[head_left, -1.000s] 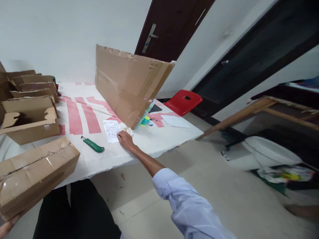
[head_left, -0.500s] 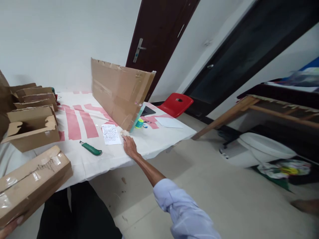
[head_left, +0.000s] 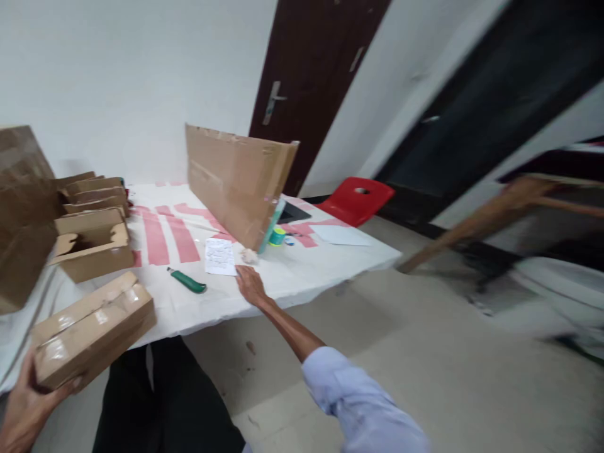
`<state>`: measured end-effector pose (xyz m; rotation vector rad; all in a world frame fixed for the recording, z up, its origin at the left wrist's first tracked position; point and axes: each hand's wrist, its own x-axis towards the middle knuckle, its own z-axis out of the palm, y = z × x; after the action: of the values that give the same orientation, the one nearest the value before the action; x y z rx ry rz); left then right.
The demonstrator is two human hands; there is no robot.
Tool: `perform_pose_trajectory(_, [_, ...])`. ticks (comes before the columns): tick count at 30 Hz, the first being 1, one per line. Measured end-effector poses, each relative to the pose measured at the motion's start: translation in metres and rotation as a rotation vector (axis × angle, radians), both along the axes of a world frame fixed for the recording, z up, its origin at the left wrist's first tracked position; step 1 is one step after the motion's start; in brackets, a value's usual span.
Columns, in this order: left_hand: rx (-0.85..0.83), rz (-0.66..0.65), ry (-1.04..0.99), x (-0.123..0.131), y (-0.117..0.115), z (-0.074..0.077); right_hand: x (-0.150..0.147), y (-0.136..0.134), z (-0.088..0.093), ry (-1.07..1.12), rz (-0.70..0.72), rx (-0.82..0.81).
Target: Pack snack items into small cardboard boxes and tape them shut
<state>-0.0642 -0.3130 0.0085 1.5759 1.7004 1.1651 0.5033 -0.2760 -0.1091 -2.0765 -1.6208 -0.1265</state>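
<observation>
My left hand grips the near left end of a closed, taped cardboard box, its fingers and thumb around that end. The box is tilted at the table's front edge. My right hand lies on the white-covered table, fingers stretched out, with the fingertips at the lower right corner of a small sheet of paper bearing rows of marks. Just beyond those fingers is a crumpled whitish scrap. A green utility knife lies between the box and the paper.
A large cardboard panel stands upright on the table. Beside it are a green tape roll and a white sheet. Open cardboard boxes line the left. A red chair stands behind; a white bin is at right.
The view has swung left, bringing more of my left hand and the held box into sight. My right hand has drawn slightly back from the crumpled scrap, towards me.
</observation>
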Motion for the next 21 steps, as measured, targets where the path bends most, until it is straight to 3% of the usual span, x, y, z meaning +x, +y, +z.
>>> perform_pose_trajectory(5, [-0.1,-0.125,-0.192,0.013,-0.012,0.024,-0.005,-0.004,-0.004,0.017,0.015,0.011])
perform_pose_trajectory(10, [-0.139,-0.197,-0.312,0.004,-0.007,0.021,-0.006,-0.001,-0.008,0.005,0.015,0.004])
perform_pose_trajectory(21, [-0.153,-0.335,-0.332,-0.008,0.002,0.02,-0.009,0.012,-0.012,-0.01,0.036,0.073])
